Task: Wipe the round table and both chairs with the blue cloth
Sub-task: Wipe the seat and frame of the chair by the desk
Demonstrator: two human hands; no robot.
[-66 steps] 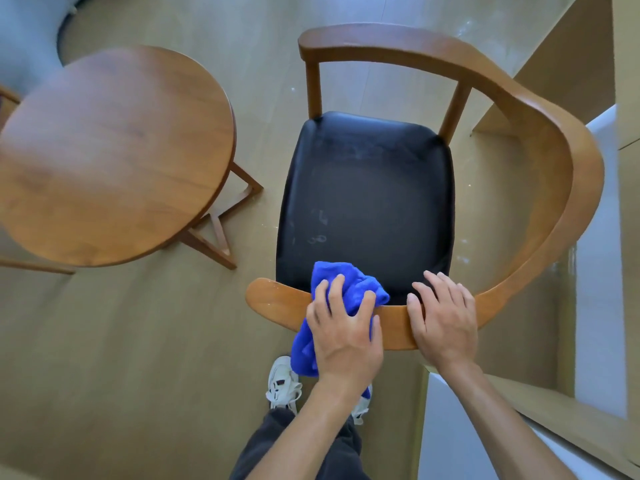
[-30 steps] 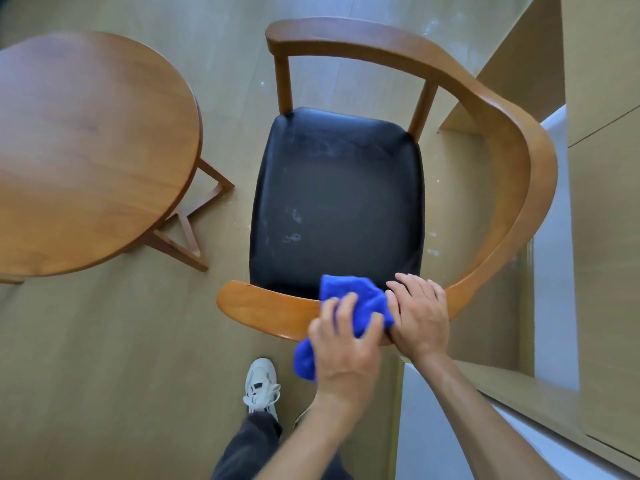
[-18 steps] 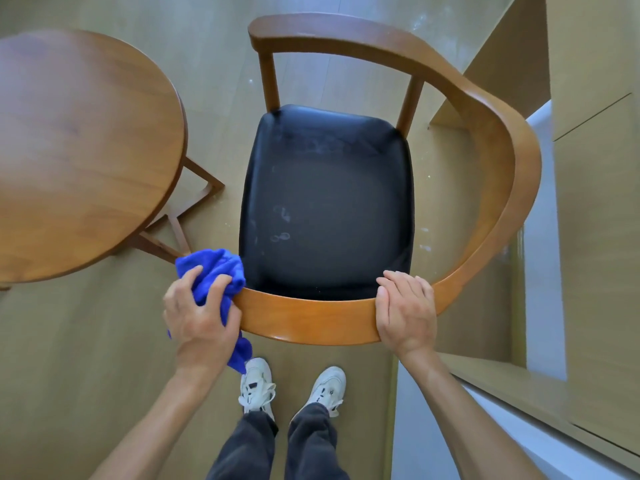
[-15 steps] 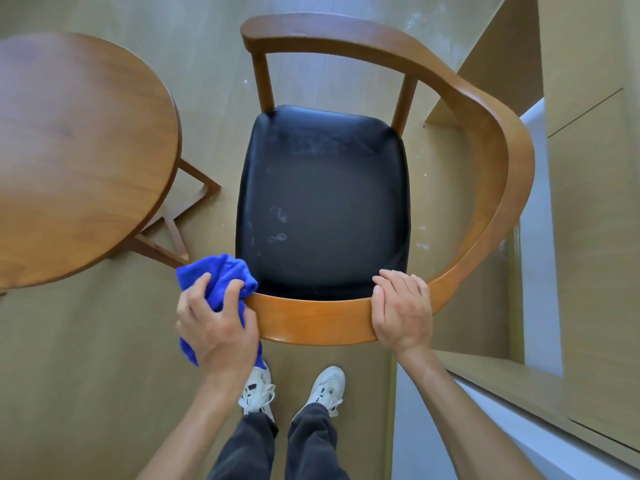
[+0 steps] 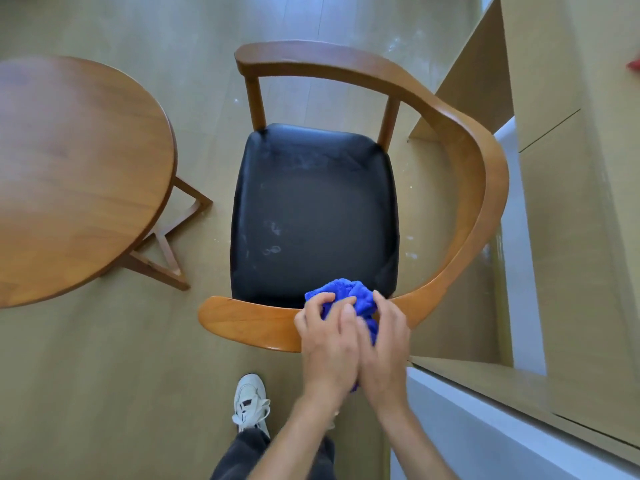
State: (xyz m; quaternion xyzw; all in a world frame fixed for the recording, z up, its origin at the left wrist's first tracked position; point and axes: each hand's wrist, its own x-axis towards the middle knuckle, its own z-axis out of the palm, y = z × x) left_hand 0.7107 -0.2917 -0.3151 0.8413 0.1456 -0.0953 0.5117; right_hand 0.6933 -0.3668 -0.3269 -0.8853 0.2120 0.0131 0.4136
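The blue cloth [image 5: 349, 293] is bunched on the near part of the chair's curved wooden rail [image 5: 249, 320]. My left hand [image 5: 329, 341] grips it from the left with curled fingers. My right hand [image 5: 384, 344] presses against the left one and curls over the cloth's right side. A tail of cloth shows below, between my wrists. The chair's black seat [image 5: 315, 209] carries pale smudges. The round wooden table [image 5: 76, 174] stands to the left. No second chair is in view.
A wooden cabinet [image 5: 571, 202] and a pale ledge [image 5: 485, 438] close off the right side, close to the chair's rail. My shoe [image 5: 250, 401] stands on the wood floor behind the chair. The table's leg frame [image 5: 166, 251] reaches toward the chair.
My left hand has slid the cloth rightward along the rail from its left end until it meets my right hand. The right hand now lies over the cloth instead of on bare rail.
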